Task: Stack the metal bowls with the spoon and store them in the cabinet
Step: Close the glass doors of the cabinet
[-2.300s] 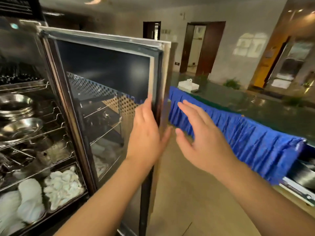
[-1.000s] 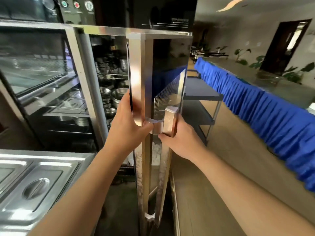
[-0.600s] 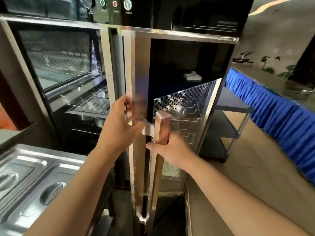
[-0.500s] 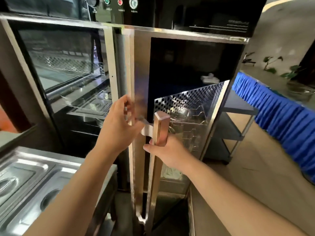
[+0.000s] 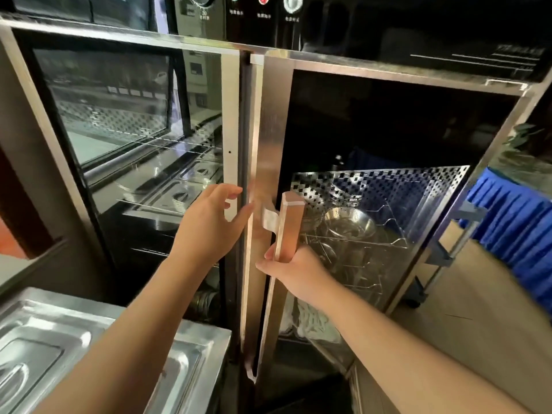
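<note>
The steel cabinet's right door (image 5: pixel 268 138) stands shut against the frame, or within a sliver of it. My right hand (image 5: pixel 291 268) grips the copper-coloured door handle (image 5: pixel 288 225) low down. My left hand (image 5: pixel 209 222) hovers open just off the door's left edge, fingers spread, holding nothing. Through the dark glass I see metal bowls (image 5: pixel 349 225) resting on wire racks inside. No spoon is visible.
The cabinet's left glass door (image 5: pixel 134 130) is shut and mirrors the room. A steel counter with lidded pans (image 5: pixel 59 348) sits at lower left. A grey trolley (image 5: pixel 442 255) and a blue-skirted table (image 5: pixel 513 222) stand to the right. Control knobs (image 5: pixel 263 0) sit on top.
The right door has swung from wide open to shut. My right hand went from free to gripping the handle; my left hand has come off the door edge and opened.
</note>
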`<action>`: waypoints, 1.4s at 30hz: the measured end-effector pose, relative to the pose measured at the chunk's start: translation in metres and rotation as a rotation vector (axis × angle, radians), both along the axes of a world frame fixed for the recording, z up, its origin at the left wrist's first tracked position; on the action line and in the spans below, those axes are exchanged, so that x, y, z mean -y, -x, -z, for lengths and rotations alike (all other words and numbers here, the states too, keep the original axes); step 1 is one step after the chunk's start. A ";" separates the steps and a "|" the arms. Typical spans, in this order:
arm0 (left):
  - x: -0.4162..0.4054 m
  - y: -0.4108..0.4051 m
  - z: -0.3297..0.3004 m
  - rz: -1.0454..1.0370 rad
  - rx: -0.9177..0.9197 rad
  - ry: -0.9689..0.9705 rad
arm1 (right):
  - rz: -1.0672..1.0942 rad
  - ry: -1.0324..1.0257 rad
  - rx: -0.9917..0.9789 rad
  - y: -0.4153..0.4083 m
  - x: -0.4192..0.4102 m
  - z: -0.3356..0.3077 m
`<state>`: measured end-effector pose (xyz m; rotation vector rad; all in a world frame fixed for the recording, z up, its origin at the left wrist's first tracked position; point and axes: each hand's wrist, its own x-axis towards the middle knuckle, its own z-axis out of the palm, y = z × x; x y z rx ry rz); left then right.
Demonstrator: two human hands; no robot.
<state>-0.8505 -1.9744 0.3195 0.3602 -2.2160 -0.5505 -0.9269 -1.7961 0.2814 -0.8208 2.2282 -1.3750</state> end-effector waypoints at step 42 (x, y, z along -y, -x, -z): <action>0.124 0.160 0.064 -0.163 0.349 0.130 | -0.010 0.043 -0.275 0.176 0.172 0.045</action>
